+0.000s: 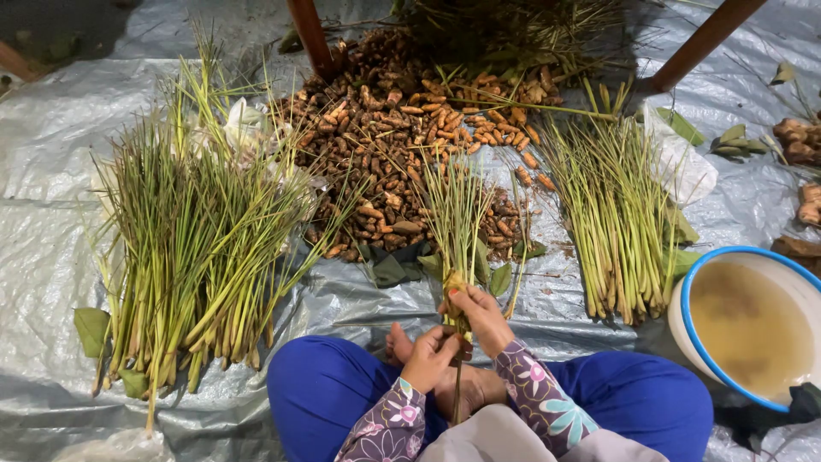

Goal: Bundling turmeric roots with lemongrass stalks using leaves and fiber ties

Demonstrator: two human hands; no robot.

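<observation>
I sit cross-legged on a grey plastic sheet (pixel 51 257). My left hand (pixel 430 355) grips the lower stalks of a small bundle of lemongrass (pixel 456 214) held upright in front of my lap. Just above it, my right hand (pixel 479 312) pinches the same bundle where a yellowish strip wraps around the stalks. The bundle's green tops fan out toward a pile of brown turmeric roots (pixel 402 145).
A large heap of loose lemongrass (pixel 192 248) lies to my left, another lemongrass heap (pixel 611 222) to my right. A white basin with a blue rim (pixel 684 299) holds murky water at the right. Two wooden legs (pixel 312 38) stand behind the roots. Ginger pieces (pixel 800 141) lie far right.
</observation>
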